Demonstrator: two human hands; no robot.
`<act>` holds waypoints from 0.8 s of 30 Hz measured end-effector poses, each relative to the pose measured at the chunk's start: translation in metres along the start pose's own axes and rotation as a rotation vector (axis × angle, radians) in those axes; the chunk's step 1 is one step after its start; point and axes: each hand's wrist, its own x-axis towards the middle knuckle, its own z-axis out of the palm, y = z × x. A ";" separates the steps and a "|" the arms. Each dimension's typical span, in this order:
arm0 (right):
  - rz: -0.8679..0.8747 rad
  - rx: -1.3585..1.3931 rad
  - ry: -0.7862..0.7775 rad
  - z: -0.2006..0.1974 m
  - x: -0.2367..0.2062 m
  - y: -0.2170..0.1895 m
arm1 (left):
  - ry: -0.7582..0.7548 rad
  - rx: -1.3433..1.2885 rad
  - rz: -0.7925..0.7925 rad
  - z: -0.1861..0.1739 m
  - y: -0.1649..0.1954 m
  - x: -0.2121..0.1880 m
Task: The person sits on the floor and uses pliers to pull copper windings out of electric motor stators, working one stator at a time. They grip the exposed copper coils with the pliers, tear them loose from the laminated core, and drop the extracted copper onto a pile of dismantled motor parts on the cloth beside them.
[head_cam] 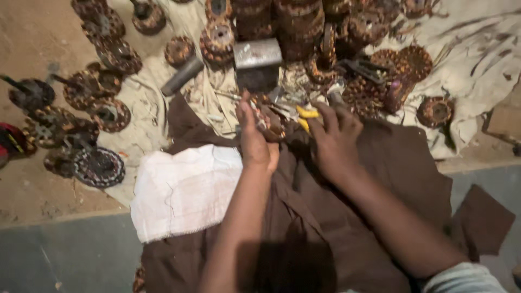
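— Copper-wound round motor coil (269, 123), brown and ring-shaped: where is it sitting?

— You are holding it between your two hands, just above the dark brown cloth (391, 163) over your lap. Your left hand (254, 142) is gripping its near edge, fingers upright and closed on it.

— And my right hand (335, 142)?

— It is clenching a yellow-handled tool (307, 115), pressing against the coil's right side; the tool's tip is too blurred to tell.

— What is lying around me?

— A white rag (184, 190) is resting on the brown cloth beside your left wrist. Many similar wound coils (100, 165) are lying on the floor and on a pale sheet (477, 59), with a grey metal block (257, 53) just beyond your hands.
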 end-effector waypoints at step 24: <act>0.642 1.038 -0.117 0.027 -0.002 0.013 | -0.240 -0.361 -0.112 0.021 0.014 -0.023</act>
